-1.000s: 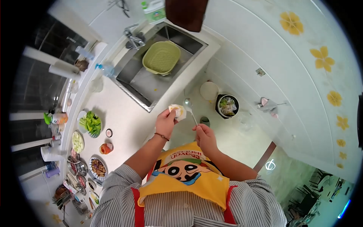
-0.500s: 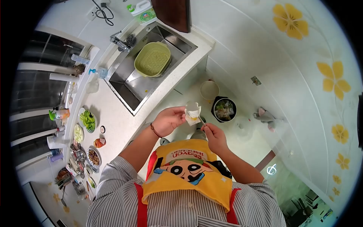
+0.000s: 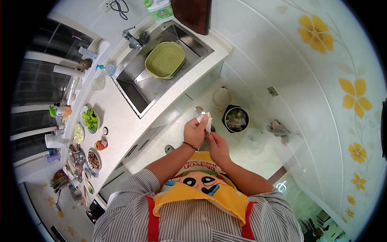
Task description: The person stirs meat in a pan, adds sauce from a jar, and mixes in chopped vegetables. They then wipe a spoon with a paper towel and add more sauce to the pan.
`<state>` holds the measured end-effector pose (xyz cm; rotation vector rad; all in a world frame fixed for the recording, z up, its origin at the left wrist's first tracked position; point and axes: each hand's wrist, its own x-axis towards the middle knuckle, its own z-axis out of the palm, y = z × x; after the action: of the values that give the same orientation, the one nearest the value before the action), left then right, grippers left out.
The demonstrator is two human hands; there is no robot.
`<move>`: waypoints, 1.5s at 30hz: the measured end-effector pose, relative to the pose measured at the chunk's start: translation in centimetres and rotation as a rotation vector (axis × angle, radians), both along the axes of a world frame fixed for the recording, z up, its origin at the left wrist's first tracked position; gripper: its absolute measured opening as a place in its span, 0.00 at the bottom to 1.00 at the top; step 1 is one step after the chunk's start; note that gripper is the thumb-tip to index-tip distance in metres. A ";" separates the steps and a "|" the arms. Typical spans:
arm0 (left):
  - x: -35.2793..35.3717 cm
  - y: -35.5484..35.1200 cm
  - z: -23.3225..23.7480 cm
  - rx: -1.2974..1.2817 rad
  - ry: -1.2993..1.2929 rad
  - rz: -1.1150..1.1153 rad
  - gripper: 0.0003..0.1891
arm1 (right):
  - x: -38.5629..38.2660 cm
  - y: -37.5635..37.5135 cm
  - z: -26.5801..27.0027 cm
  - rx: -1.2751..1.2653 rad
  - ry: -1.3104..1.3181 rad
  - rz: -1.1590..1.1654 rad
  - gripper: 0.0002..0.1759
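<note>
left hand: pinches wrapper | right hand: holds spoon (handle mostly hidden)

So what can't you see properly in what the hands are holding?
All in the head view:
- Handle of the spoon: hidden behind the left hand and the white wad.
- What the white wad is: too small.
- What the right hand grips: its fingertips are bunched against the left hand.
- What is inside the bin: too small and blurred.
</note>
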<state>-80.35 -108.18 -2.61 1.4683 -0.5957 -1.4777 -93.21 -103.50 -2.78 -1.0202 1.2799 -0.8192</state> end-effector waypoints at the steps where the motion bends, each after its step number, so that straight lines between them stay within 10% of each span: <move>1: -0.1 0.0 -0.9 -0.024 -0.015 0.025 0.17 | -0.7 -0.2 0.7 0.043 0.043 0.040 0.16; 6: 2.3 -1.7 1.2 0.039 -0.038 0.065 0.13 | -4.6 0.3 0.6 0.042 0.152 0.116 0.15; 13: 6.0 -4.9 4.6 -0.297 -0.690 -1.390 0.14 | -9.5 -0.9 2.1 -0.100 0.410 0.606 0.13; 18: 0.3 -3.0 2.0 -0.472 -0.744 -1.875 0.12 | -10.8 -1.0 3.2 -0.246 0.637 0.965 0.13; 30: 0.9 0.9 -11.3 -0.283 -0.814 -1.417 0.16 | -22.2 5.2 -4.5 -0.019 0.643 0.139 0.09; 37: 13.1 7.4 -6.9 0.275 -0.874 -0.677 0.22 | -16.4 1.1 -8.4 0.111 0.275 0.150 0.10; 45: 27.8 3.6 1.2 0.070 -1.322 -0.232 0.12 | -5.6 -10.9 -8.4 0.056 -0.014 0.239 0.08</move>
<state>-52.58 -104.59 -1.43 2.3966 -1.5128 -0.4734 -98.77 -114.37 -11.20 -1.0957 1.1363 -0.6030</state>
